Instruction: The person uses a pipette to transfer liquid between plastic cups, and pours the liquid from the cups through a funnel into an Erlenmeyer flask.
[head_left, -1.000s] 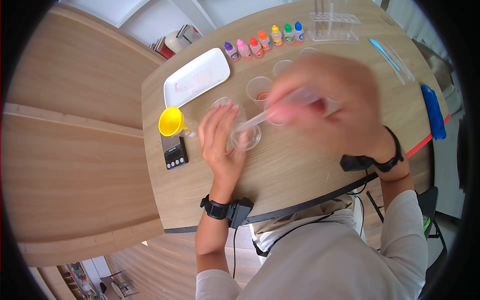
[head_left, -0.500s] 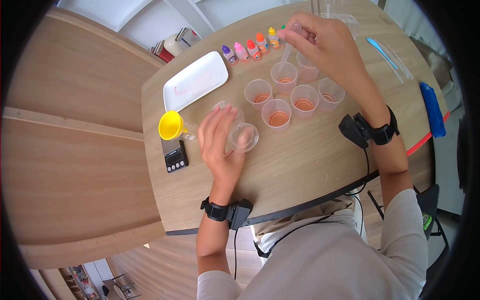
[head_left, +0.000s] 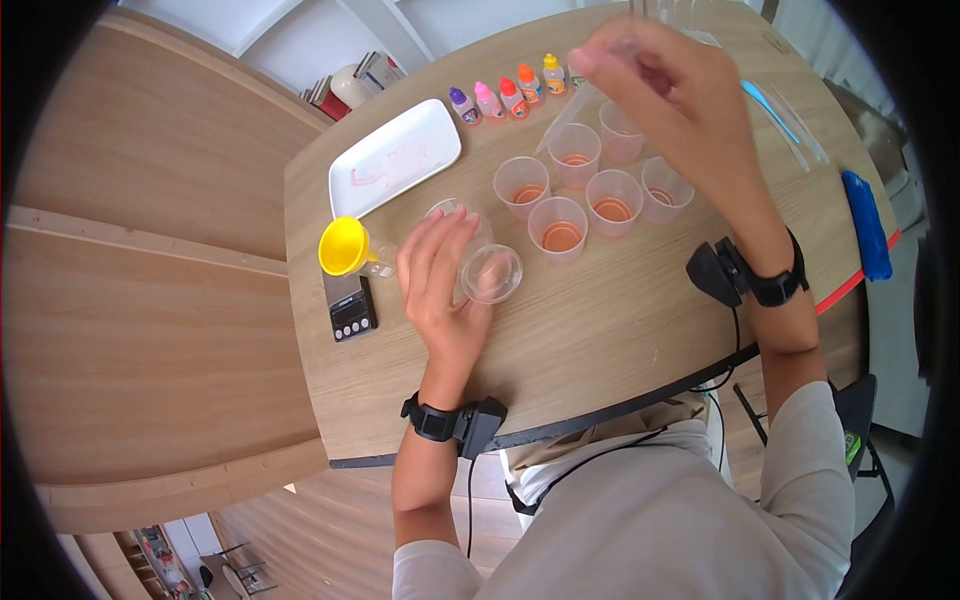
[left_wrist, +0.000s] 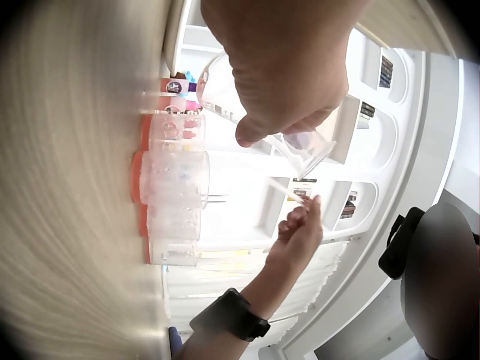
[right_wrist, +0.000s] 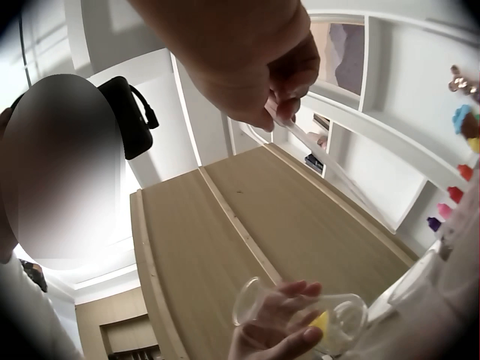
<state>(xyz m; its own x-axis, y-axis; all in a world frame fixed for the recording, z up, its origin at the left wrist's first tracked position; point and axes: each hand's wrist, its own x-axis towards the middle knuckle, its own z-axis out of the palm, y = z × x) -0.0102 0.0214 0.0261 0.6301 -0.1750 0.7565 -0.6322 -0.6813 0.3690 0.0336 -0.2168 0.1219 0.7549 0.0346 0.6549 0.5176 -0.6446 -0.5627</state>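
My left hand (head_left: 437,275) grips a clear flask (head_left: 491,275), its fingers wrapped round the wall and the round mouth facing up toward me. In the right wrist view the flask (right_wrist: 346,319) shows between the curled fingers. Up over the back of the table, my right hand (head_left: 675,95) pinches a clear plastic dropper (head_left: 572,112). The dropper slants down and left, its tip beside the rim of a back cup (head_left: 574,150). Several clear plastic cups (head_left: 557,235) stand grouped below it, with shallow orange-red liquid in their bottoms.
Dropper bottles (head_left: 512,100) with coloured caps line the back. A stained white tray (head_left: 365,145), a yellow funnel (head_left: 343,247) and a black scale (head_left: 350,312) are at left. Blue and clear stirrers (head_left: 768,108) lie at right, near a blue roll (head_left: 867,225).
My right hand has carried the dropper from over the flask to a back cup, then lifted it out, tip leftward. The left hand and flask have stayed put.
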